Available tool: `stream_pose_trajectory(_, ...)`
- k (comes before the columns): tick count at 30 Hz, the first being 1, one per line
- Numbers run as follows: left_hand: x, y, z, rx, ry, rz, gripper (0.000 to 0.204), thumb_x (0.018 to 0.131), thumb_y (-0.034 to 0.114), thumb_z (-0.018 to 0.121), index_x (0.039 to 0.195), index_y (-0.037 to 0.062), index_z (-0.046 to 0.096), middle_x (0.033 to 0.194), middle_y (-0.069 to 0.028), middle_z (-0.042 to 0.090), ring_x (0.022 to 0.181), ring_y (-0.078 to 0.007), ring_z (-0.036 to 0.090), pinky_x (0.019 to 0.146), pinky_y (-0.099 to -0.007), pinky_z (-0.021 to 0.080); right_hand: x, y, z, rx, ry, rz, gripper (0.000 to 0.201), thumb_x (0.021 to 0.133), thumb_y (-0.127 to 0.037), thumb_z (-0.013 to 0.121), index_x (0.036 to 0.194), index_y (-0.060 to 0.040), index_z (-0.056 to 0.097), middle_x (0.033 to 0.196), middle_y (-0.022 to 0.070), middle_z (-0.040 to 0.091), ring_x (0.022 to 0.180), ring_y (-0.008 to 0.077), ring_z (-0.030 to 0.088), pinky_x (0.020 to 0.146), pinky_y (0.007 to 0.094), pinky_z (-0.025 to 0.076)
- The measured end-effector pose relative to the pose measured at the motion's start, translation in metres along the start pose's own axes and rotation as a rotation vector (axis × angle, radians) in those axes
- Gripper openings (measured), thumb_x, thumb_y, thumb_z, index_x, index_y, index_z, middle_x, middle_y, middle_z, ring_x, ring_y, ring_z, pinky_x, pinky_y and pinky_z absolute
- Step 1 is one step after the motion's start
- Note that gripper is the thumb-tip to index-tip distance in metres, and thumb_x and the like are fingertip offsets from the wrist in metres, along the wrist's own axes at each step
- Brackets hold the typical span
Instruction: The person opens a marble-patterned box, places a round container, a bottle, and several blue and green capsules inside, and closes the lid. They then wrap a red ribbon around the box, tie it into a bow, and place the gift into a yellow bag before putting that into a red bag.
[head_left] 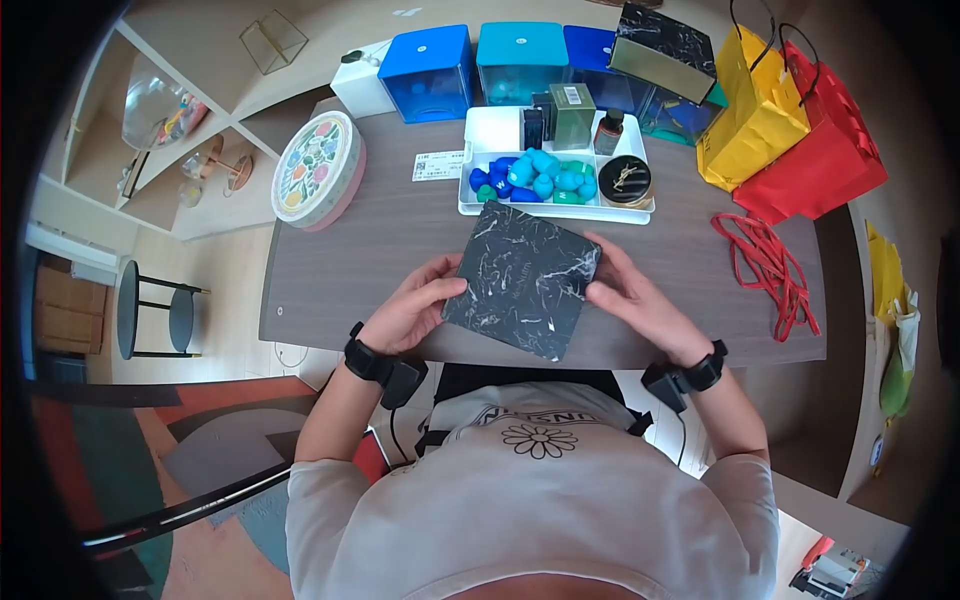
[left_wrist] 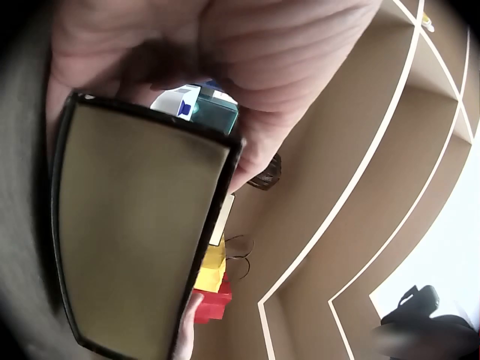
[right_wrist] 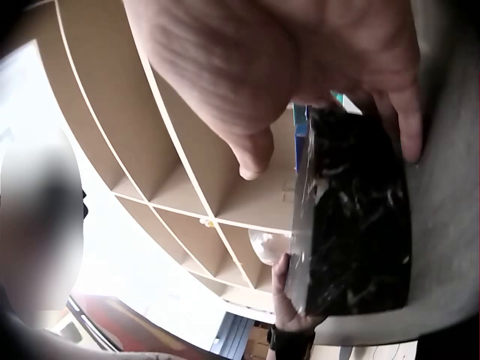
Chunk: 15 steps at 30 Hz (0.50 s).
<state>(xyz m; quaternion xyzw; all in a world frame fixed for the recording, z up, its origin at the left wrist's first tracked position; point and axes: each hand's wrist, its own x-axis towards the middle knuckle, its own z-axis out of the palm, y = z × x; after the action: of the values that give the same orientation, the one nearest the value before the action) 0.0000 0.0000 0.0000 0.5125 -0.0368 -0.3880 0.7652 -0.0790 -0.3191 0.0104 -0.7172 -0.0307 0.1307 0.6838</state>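
Observation:
A black marble-patterned box point(head_left: 525, 285) with gold side walls point(left_wrist: 139, 232) lies tilted toward the near edge of the desk. My left hand point(head_left: 412, 305) grips its left side, the thumb pressed on the lid's edge and the fingers behind. At the right side is my right hand point(head_left: 645, 305), its fingers reaching along the far right corner. In the right wrist view the right thumb point(right_wrist: 253, 157) stands off the box, and the fingers point(right_wrist: 409, 124) point down beside its end. Much of the left fingers is hidden by the box.
Behind the box stands a white divided tray point(head_left: 480, 130) with blue and teal capsules, a round black compact point(head_left: 628, 182) and small bottles. Blue and teal bins point(head_left: 425, 75), a second marble box point(head_left: 665, 50), yellow and red bags point(head_left: 825, 150), red cord point(head_left: 765, 270) and a floral tin point(head_left: 318, 168) surround it.

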Motion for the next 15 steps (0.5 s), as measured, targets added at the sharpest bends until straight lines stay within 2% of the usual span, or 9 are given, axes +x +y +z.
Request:
stream_pose_trajectory(2,-0.002,-0.003,-0.001,0.056,-0.009,0.028,0.06,0.094,0.02,0.066,0.142,-0.0068,0.042,0.128,-0.01,0.061,0.113,-0.0156,0.062,0.099,-0.0306,0.051,-0.003,0.003,0.015,0.058,0.069,-0.025,0.082,0.094,-0.027,0.073,0.155,-0.0024,0.026,0.141,0.0189,0.05,0.121,0.0219,0.056,0.101,0.0353,0.048)
stream_pose_trajectory(3,-0.003,-0.003,-0.001,0.086,-0.015,0.043,0.06,0.095,0.02,0.066,0.143,-0.0067,0.041,0.128,-0.0097,0.061,0.113,-0.0157,0.063,0.099,-0.0306,0.05,0.0,0.004,0.016,0.136,0.093,-0.006,0.085,0.09,-0.026,0.077,0.155,-0.0017,0.027,0.135,0.0186,0.053,0.12,0.0217,0.056,0.1,0.0341,0.049)
stream_pose_trajectory(6,-0.004,-0.004,-0.001,0.08,-0.013,0.089,0.061,0.094,0.022,0.067,0.142,-0.0072,0.043,0.128,-0.0099,0.061,0.114,-0.0157,0.062,0.101,-0.0309,0.049,0.006,0.008,0.01,0.313,0.082,0.091,0.085,0.087,-0.024,0.08,0.152,0.0001,0.031,0.131,0.0172,0.054,0.118,0.0196,0.057,0.098,0.0337,0.05)
stream_pose_trajectory(9,-0.006,-0.002,0.0,0.058,-0.03,0.065,0.061,0.093,0.024,0.069,0.14,-0.0071,0.046,0.126,-0.0103,0.063,0.113,-0.0152,0.062,0.1,-0.0306,0.049,0.007,0.011,0.004,0.312,0.01,0.085,0.084,0.086,-0.023,0.082,0.15,0.0003,0.033,0.127,0.0153,0.056,0.113,0.0174,0.059,0.095,0.0312,0.05)
stream_pose_trajectory(12,-0.007,-0.005,-0.003,0.167,0.029,0.103,0.063,0.092,0.026,0.071,0.14,-0.007,0.047,0.125,-0.0108,0.064,0.113,-0.0149,0.062,0.098,-0.0297,0.049,0.006,0.008,0.008,0.278,0.1,0.114,0.082,0.086,-0.025,0.082,0.149,0.0002,0.034,0.125,0.013,0.058,0.105,0.0153,0.061,0.091,0.0285,0.051)
stream_pose_trajectory(15,-0.005,-0.003,-0.01,0.221,0.005,0.073,0.065,0.093,0.028,0.07,0.142,-0.0074,0.045,0.126,-0.0103,0.064,0.114,-0.0147,0.062,0.099,-0.0295,0.048,0.003,0.0,0.003,0.238,0.082,0.183,0.085,0.087,-0.024,0.081,0.152,-0.0015,0.031,0.122,0.0107,0.06,0.102,0.0129,0.061,0.088,0.0274,0.051)
